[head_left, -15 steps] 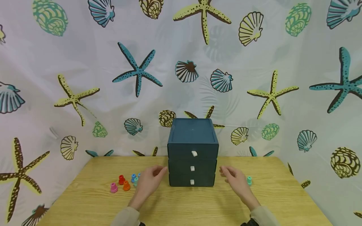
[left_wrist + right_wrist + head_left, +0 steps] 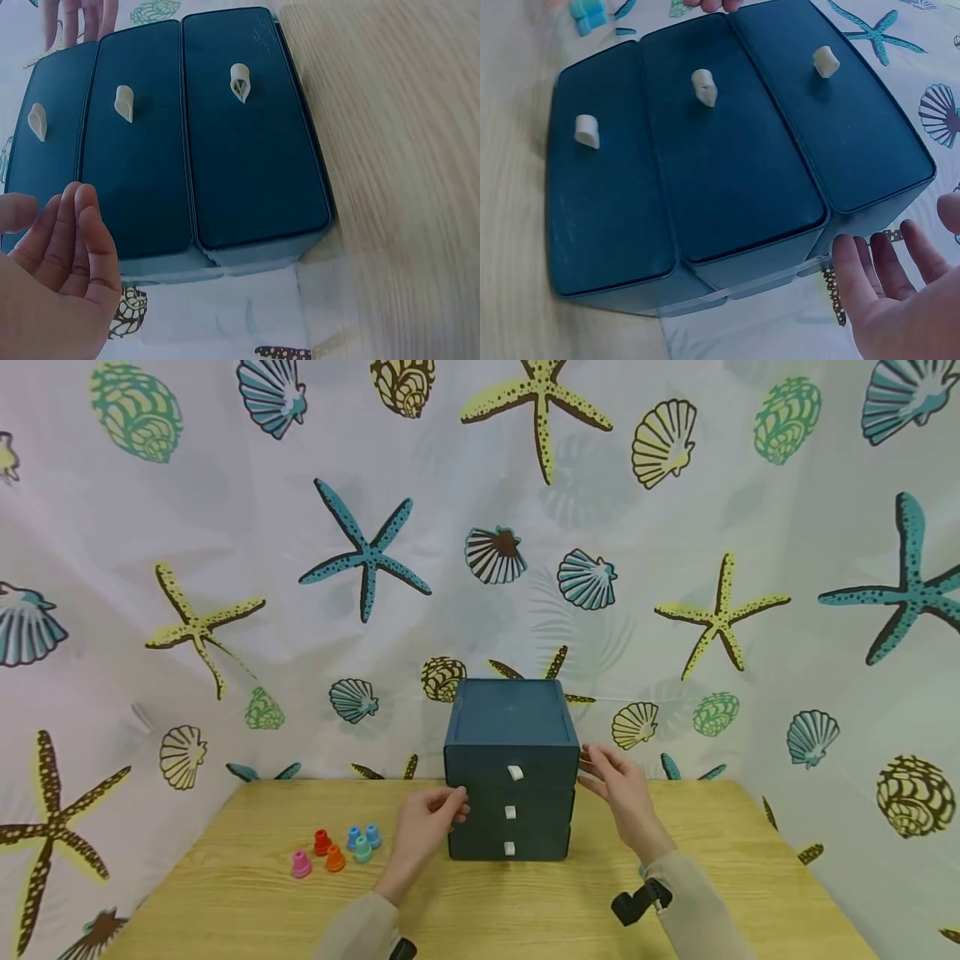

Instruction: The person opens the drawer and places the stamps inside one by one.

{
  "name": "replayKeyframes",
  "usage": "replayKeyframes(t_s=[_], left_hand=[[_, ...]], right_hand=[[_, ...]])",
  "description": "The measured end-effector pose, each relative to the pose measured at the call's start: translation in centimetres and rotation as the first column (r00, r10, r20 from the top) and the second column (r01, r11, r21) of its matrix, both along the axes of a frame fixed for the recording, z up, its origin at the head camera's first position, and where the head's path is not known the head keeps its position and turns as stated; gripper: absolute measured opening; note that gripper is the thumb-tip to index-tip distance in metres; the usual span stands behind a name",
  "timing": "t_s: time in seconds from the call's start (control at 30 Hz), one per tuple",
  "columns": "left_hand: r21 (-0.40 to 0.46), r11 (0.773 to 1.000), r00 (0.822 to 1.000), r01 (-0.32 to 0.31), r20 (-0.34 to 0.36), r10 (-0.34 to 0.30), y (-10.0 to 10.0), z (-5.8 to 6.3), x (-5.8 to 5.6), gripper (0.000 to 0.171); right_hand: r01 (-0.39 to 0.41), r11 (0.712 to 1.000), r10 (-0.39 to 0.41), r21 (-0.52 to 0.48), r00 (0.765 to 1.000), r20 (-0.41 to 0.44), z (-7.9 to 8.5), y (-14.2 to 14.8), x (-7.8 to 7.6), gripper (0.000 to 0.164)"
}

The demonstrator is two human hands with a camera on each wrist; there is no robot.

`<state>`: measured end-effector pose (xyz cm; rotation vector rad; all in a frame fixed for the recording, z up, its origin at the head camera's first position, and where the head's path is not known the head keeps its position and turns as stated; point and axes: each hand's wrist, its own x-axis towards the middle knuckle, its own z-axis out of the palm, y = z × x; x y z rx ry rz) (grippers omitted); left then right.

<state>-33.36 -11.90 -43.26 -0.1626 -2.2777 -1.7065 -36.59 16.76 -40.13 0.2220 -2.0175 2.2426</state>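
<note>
A dark blue cabinet (image 2: 513, 714) with three stacked drawers stands in the middle of the table, all drawers closed. Each front carries a small white knob: the top knob (image 2: 515, 772), the middle knob (image 2: 510, 812) and the bottom knob (image 2: 509, 848). My left hand (image 2: 429, 820) hovers at the cabinet's left front edge, fingers loosely bent and holding nothing; the left wrist view shows its palm (image 2: 64, 300) near the drawer fronts. Beside the top drawer's right side, my right hand (image 2: 618, 789) has relaxed fingers (image 2: 853, 262) close to the wall; contact is unclear.
Left of the cabinet lie several small coloured plastic pegs, among them a pink peg (image 2: 301, 863), a red peg (image 2: 322, 842) and an orange peg (image 2: 334, 858). Behind the wooden table (image 2: 247, 902) hangs a white cloth (image 2: 480, 460) printed with shells and starfish.
Both hands have moved up and forward to the cabinet's sides, the left also rightward over its front edge. A green peg on the right is now mostly or wholly behind my right arm.
</note>
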Motion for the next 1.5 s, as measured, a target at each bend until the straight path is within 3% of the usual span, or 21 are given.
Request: replayKeyframes(t_s=[0.43, 0.63, 0.9, 1.17, 1.5], left_hand=[[-0.003, 0.995, 0.995, 0.101, -0.001, -0.101, 2.5, 1.0, -0.2, 0.033], [0.052, 0.986, 0.987, 0.158, -0.006, -0.158, 4.4, 1.7, -0.7, 0.033], [0.132, 0.979, 0.985, 0.155, 0.048, -0.163, 6.8, 2.5, -0.4, 0.037], [0.209, 0.963, 0.983, 0.17, 0.031, -0.18, 6.7, 2.3, -1.0, 0.03], [0.21, 0.958, 0.981, 0.196, -0.032, -0.194, 6.5, 1.5, -1.0, 0.029]], right_hand=[[-0.056, 0.996, 0.054, 0.073, 0.998, 0.033, 2.1, -0.4, -2.0, 0.05], [-0.107, 0.989, 0.105, 0.105, 0.994, 0.025, 2.6, 0.0, -2.5, 0.051], [-0.168, 0.972, 0.17, 0.164, 0.985, 0.002, 2.5, 0.6, -3.1, 0.056], [-0.229, 0.959, 0.232, 0.169, 0.973, 0.002, 3.2, 0.8, -2.9, 0.056], [-0.24, 0.952, 0.242, 0.188, 0.97, 0.01, 3.4, 0.8, -2.9, 0.055]])
